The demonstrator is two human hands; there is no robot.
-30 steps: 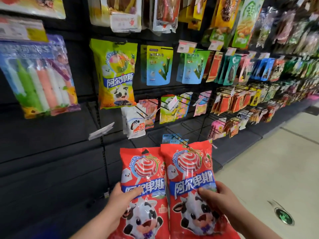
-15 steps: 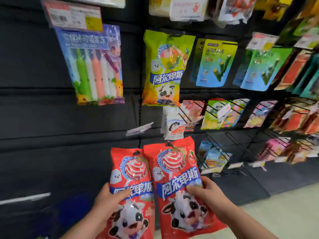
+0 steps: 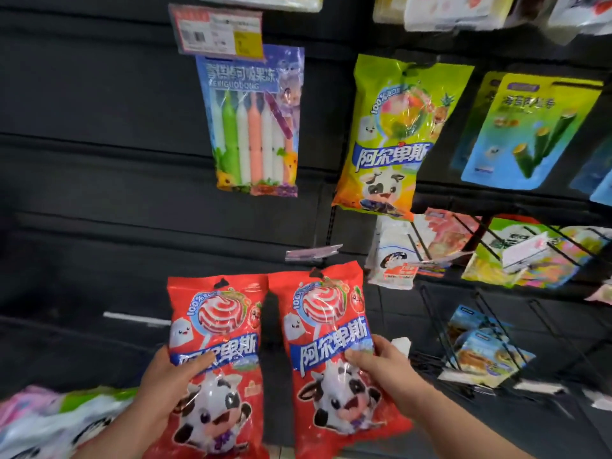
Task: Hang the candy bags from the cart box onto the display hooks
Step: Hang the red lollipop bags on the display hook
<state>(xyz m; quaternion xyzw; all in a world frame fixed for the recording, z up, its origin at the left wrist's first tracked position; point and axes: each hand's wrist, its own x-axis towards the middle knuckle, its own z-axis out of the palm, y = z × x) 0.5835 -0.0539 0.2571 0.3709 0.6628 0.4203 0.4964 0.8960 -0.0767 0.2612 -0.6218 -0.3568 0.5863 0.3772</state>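
Two red candy bags with a lollipop and a cartoon cow are held up side by side before the dark display wall. My left hand [image 3: 169, 385] grips the left red bag [image 3: 218, 329] at its left edge. My right hand [image 3: 387, 369] grips the right red bag [image 3: 326, 323] at its right edge. Each bag has a hang hole at the top. An empty display hook with a clear tag holder [image 3: 313, 252] juts out just above the right bag. More bags lie blurred at the lower left [image 3: 56, 415]; no cart box is recognisable there.
A yellow-green bag of the same brand [image 3: 394, 137] hangs up right, and a jelly-stick pack [image 3: 253, 127] hangs to its left under a price tag [image 3: 218, 31]. Black wire hooks [image 3: 463, 326] with small packs stick out at the right. The dark slat wall [image 3: 99, 193] at left is bare.
The view has swung left along the wall, so the hanging goods shifted right. Both red bags have come apart, a gap now between them. More bags have come into view at lower left.
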